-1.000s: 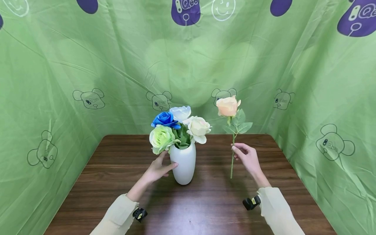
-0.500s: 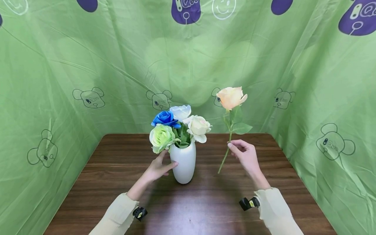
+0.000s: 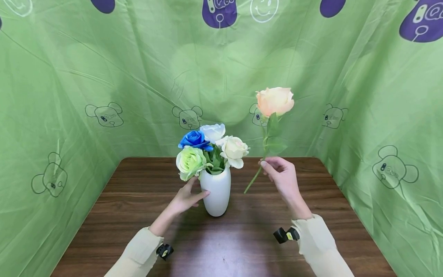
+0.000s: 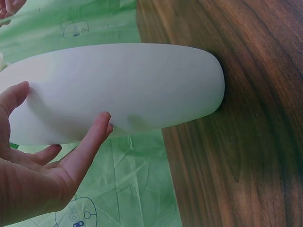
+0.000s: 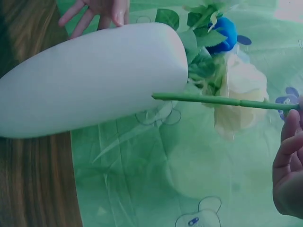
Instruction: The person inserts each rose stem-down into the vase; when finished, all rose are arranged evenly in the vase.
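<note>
A white vase (image 3: 216, 194) stands upright on the table, holding a green rose (image 3: 190, 163), a blue rose (image 3: 195, 140), a pale bluish-white rose (image 3: 212, 133) and a cream rose (image 3: 234, 151). Against the vase's left side rests my left hand (image 3: 184, 199), its fingers spread and fairly straight. My right hand (image 3: 282, 175) pinches the stem of a peach rose (image 3: 275, 100) between thumb and fingers, right of the vase. The bloom points up and the bare stem end (image 5: 163, 96) slants down toward the vase; in the right wrist view it overlaps the area near the vase mouth.
The dark wooden table (image 3: 138, 184) is enclosed on the back and sides by a green cloth (image 3: 221, 69) printed with bear outlines. Black straps (image 3: 164, 251) are worn at both wrists, over pale sleeves.
My right hand has moved left and slightly up with the peach rose. Its stem has tilted from near vertical, with the lower end swinging toward the vase. The left hand and vase stay put.
</note>
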`<state>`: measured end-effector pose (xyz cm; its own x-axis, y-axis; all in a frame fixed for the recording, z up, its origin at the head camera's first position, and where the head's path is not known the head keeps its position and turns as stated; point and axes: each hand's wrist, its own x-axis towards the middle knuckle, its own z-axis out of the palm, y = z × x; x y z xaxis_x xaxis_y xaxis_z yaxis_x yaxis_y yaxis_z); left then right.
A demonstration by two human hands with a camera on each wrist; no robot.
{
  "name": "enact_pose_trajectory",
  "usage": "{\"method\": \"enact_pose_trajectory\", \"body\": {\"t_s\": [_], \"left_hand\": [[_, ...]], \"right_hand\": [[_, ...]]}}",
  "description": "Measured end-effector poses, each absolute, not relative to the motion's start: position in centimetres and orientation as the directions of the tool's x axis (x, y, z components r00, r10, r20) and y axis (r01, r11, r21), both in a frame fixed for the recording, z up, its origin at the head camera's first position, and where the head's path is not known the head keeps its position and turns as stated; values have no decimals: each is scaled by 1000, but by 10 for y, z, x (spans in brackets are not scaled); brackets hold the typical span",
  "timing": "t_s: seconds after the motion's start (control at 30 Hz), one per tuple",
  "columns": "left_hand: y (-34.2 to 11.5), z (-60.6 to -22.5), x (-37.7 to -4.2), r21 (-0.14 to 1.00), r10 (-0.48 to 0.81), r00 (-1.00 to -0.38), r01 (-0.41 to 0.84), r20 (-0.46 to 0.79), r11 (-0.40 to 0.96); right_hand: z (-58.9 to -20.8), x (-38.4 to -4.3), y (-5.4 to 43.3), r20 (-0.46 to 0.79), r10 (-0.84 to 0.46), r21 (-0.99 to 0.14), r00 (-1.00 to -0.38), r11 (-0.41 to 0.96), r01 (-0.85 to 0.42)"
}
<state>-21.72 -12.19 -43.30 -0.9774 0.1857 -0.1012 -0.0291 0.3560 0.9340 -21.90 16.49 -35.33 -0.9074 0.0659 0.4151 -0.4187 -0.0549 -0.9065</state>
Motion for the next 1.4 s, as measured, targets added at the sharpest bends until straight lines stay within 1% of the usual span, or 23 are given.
{"method": "enact_pose_trajectory", "body": {"t_s": [0.3,0.43,0.53,0.67,0.73,0.8,0.93,1.07,1.23,1.4], "left_hand": [[-122,-433,-218,937,185,-978,-24,-94,350],[-122,-433,-218,936,185,-979,-19,-89,351],[-122,-433,-218,936,186,-979,-17,-88,352],[-122,-433,-218,935,189,-978,-18,-90,355],[-122,-433,-218,935,189,-978,-18,-91,355],[-122,-433,-217,934,189,-978,-18,-91,357],[-122,-433,-217,934,191,-977,-22,-96,357],[-122,-433,-217,934,192,-976,-27,-102,357],[-122,-433,-218,931,188,-977,-21,-95,363],[-122,-433,-218,928,188,-978,-16,-93,372]], "right_hand": [[-339,-225,139,519,97,-838,-849,-138,-528],[-333,-229,127,565,111,-794,-818,-199,-575],[-330,-233,118,592,144,-753,-793,-252,-608],[-328,-238,108,609,185,-729,-771,-253,-636],[-328,-240,104,610,184,-740,-771,-215,-637],[-326,-238,99,610,174,-760,-773,-146,-633],[-324,-229,90,602,123,-794,-789,-7,-608],[-331,-222,82,599,66,-800,-798,86,-594],[-346,-219,75,619,25,-771,-785,213,-600],[-378,-230,74,594,-8,-771,-805,280,-572]]}}
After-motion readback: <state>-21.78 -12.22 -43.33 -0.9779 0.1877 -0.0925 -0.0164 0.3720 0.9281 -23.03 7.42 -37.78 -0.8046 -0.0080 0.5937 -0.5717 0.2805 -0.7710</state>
